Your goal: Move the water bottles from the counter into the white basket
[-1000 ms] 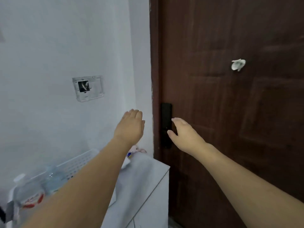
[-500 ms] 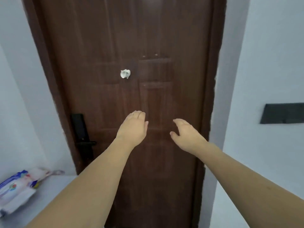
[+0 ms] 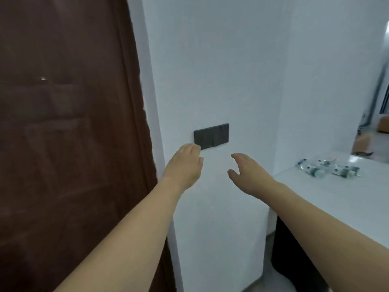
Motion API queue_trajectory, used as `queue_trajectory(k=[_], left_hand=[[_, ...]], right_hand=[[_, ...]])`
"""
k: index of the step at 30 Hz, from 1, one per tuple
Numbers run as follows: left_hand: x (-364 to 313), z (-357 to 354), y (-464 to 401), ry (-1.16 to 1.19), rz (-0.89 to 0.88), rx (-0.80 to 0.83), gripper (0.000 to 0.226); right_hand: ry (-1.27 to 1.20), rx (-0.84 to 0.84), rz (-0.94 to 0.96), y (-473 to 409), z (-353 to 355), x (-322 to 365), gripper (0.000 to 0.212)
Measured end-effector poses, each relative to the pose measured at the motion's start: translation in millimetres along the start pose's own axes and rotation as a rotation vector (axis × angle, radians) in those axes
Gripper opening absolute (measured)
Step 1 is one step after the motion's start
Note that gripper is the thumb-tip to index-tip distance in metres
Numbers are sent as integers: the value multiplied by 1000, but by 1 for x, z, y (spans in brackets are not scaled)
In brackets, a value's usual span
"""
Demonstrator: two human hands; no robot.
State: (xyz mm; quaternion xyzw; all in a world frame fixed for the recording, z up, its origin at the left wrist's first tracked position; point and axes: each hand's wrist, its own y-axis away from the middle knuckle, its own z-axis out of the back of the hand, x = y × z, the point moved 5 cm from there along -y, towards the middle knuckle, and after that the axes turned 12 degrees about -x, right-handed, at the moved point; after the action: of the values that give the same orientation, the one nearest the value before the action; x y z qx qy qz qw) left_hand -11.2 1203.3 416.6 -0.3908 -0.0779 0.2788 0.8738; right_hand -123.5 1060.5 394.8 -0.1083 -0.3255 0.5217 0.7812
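Head view showed clear water bottles (image 3: pixel 328 167) lying blurred on the white table (image 3: pixel 336 199); left hand (image 3: pixel 185 165) and right hand (image 3: pixel 248 173) were empty, fingers spread.

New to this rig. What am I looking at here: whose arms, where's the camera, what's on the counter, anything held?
No robot here: a person wears one wide-angle camera on the head, looking forward and down, so the two bare arms are theirs. The left hand and right hand are both open, empty, raised before a white wall that carries a dark switch plate. A brown door fills the left. At right, a white counter holds the water bottles, lying on their sides; blur hides the count. The white basket is out of view.
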Motion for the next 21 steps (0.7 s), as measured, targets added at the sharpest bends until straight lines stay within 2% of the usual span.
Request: queue_trajectory(k=[9,12,21], left_hand=[[-169,-83,-58,216,-233,36,46],[-218,-100,-71,250,-287,39,47],[-290,-134,-112,222,-348,32,45]], right_hand=[[184,-119,-258,30,94,-153,49],[227,-139,-282,35,119,-193,53],[213,-167,-308,24,155,-272,55]])
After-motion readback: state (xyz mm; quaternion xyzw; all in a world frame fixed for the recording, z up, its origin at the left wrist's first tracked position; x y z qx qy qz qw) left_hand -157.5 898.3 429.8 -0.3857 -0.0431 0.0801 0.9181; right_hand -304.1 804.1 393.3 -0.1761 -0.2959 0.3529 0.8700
